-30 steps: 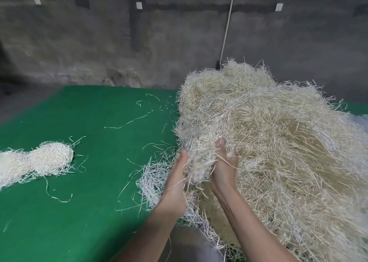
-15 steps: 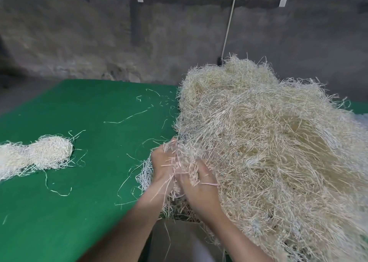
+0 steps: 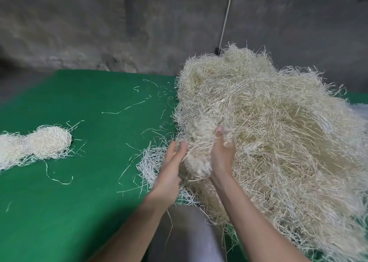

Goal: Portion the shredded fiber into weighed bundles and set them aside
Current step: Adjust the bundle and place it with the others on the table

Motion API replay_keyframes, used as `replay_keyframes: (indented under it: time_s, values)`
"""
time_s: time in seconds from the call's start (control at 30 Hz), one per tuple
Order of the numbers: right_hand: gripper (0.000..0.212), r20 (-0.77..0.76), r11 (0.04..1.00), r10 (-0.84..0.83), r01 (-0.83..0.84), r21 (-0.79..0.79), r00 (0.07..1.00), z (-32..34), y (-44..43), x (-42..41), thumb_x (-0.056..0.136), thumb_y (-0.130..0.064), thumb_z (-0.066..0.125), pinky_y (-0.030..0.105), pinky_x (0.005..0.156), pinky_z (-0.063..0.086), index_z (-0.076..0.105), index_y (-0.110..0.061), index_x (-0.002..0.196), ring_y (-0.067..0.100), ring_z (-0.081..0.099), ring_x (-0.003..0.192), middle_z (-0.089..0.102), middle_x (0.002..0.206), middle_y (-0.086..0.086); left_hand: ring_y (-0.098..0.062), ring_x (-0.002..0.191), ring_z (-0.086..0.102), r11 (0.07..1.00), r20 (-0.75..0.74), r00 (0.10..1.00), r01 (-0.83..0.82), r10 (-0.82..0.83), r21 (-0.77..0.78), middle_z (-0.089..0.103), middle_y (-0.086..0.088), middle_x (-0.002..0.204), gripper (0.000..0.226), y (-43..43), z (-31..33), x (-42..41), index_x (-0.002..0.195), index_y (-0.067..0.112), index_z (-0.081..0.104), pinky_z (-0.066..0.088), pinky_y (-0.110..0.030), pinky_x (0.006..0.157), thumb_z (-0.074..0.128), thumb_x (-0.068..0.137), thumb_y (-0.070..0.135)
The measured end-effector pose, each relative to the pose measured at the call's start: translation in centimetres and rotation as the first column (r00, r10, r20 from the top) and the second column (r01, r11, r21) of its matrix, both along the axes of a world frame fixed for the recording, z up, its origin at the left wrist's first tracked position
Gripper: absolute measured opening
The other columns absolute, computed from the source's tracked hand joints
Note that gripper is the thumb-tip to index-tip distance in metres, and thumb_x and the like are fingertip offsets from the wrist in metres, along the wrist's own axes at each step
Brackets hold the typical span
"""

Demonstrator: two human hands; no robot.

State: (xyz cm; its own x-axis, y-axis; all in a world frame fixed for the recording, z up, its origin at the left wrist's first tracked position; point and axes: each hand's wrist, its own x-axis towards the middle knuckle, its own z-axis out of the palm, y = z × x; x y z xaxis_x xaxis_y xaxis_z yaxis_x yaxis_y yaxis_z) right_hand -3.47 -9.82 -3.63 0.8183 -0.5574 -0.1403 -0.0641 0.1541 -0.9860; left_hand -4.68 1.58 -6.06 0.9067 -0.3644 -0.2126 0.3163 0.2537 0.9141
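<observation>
A clump of shredded fiber (image 3: 198, 142) sits between both hands at the left edge of the big fiber pile (image 3: 278, 134), which covers the right side of the green tabletop (image 3: 79, 202). The left hand (image 3: 172, 164) presses against the clump's side with nearly straight fingers, while the right hand (image 3: 222, 154) wraps its curled fingers round the other side. A finished bundle (image 3: 47, 140) lies well apart at the left, with loose strands (image 3: 123, 109) scattered between.

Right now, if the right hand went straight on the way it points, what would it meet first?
The big heap of pale shredded fiber. The right hand points up and away into it, seemingly partly buried in its strands; depth is hard to judge.
</observation>
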Motion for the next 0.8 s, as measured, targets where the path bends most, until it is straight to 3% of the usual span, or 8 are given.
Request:
replay_keyframes:
  time_s: [0.17,0.23,0.37,0.47,0.53,0.6,0.7,0.8]
  values:
    - [0.063,-0.146,0.830,0.381,-0.407,-0.382,0.913,-3.3,2.2,-2.0,0.095,-0.047,0.046,0.036,0.113,0.021,0.023,-0.022,0.148,0.014,0.024,0.138,0.022,0.155,0.001,-0.027,0.115,0.059,0.948,-0.331,0.917,-0.282,0.221,-0.149,0.060,-0.015,0.126,0.092,-0.8,-0.5,0.5,0.133,0.012,0.041,0.050,-0.045,0.093,0.080,0.057,0.046]
    - [0.078,-0.221,0.764,0.509,-0.555,-0.329,0.832,-3.6,0.2,-2.1,0.088,-0.047,0.059,0.036,0.108,0.034,0.015,-0.028,0.150,0.018,0.032,0.136,0.026,0.152,0.000,-0.033,0.133,0.039,0.939,-0.290,0.903,-0.341,0.317,-0.036,0.037,-0.016,0.147,0.117,0.5,-0.9,1.6,0.146,0.018,0.023,0.034,-0.051,0.108,0.086,0.051,0.043]
    - [0.082,-0.192,0.608,0.678,-0.688,-0.396,0.710,-4.8,-3.4,-3.7,0.075,-0.042,0.066,0.019,0.086,0.048,0.019,-0.052,0.142,0.003,0.042,0.128,0.029,0.149,-0.015,-0.030,0.143,0.017,0.903,-0.246,0.869,-0.419,0.429,0.094,0.014,-0.008,0.157,0.104,1.4,-1.6,3.1,0.150,0.020,0.009,0.016,-0.051,0.112,0.078,0.073,0.026]
    - [0.061,-0.413,0.141,0.601,-0.599,-0.788,0.684,-7.7,-5.1,-2.7,0.081,-0.067,0.039,0.049,0.116,0.013,0.006,-0.070,0.132,0.006,-0.001,0.143,-0.005,0.155,-0.021,-0.034,0.142,0.017,0.917,-0.236,0.887,-0.376,0.398,0.135,0.016,-0.011,0.156,0.108,1.9,-1.9,3.4,0.150,0.023,0.010,0.017,-0.052,0.111,0.079,0.068,0.039]
    - [0.054,-0.592,-0.170,0.465,-0.590,-0.789,0.658,-10.0,-6.8,-1.3,0.085,-0.073,0.025,0.062,0.110,-0.012,-0.001,-0.069,0.132,0.022,-0.027,0.140,-0.022,0.153,-0.013,-0.036,0.142,0.013,0.937,-0.224,0.913,-0.312,0.342,0.159,0.015,-0.013,0.156,0.114,2.3,-2.4,3.3,0.150,0.027,0.012,0.017,-0.053,0.111,0.078,0.060,0.052]
    - [0.062,-0.719,-0.287,0.305,-0.660,-0.694,0.624,-12.7,-9.1,0.2,0.091,-0.059,0.037,0.068,0.102,-0.015,0.000,-0.059,0.141,0.033,-0.035,0.134,-0.033,0.149,-0.006,-0.032,0.143,0.016,0.947,-0.225,0.922,-0.291,0.316,0.136,0.017,-0.008,0.156,0.117,2.7,-2.5,3.1,0.150,0.027,0.012,0.020,-0.051,0.112,0.079,0.058,0.057]
    - [0.082,-0.748,0.022,0.269,-0.780,-0.626,0.607,-15.0,-11.8,1.9,0.090,-0.007,0.048,0.062,0.096,-0.021,0.007,-0.053,0.144,0.035,-0.029,0.137,-0.038,0.148,-0.010,-0.030,0.142,0.019,0.952,-0.226,0.925,-0.289,0.304,0.098,0.019,-0.008,0.155,0.122,3.2,-2.4,3.3,0.150,0.023,0.006,0.022,-0.049,0.112,0.079,0.059,0.056]
    - [0.068,-0.631,0.481,0.418,-0.749,-0.456,0.653,-14.2,-11.6,4.1,0.097,-0.009,0.041,0.062,0.110,-0.009,0.013,-0.043,0.148,0.036,-0.012,0.143,-0.023,0.153,-0.012,-0.031,0.142,0.018,0.960,-0.216,0.936,-0.270,0.280,0.076,0.015,-0.010,0.156,0.127,3.9,-3.1,3.9,0.150,0.018,0.001,0.025,-0.051,0.111,0.081,0.058,0.050]
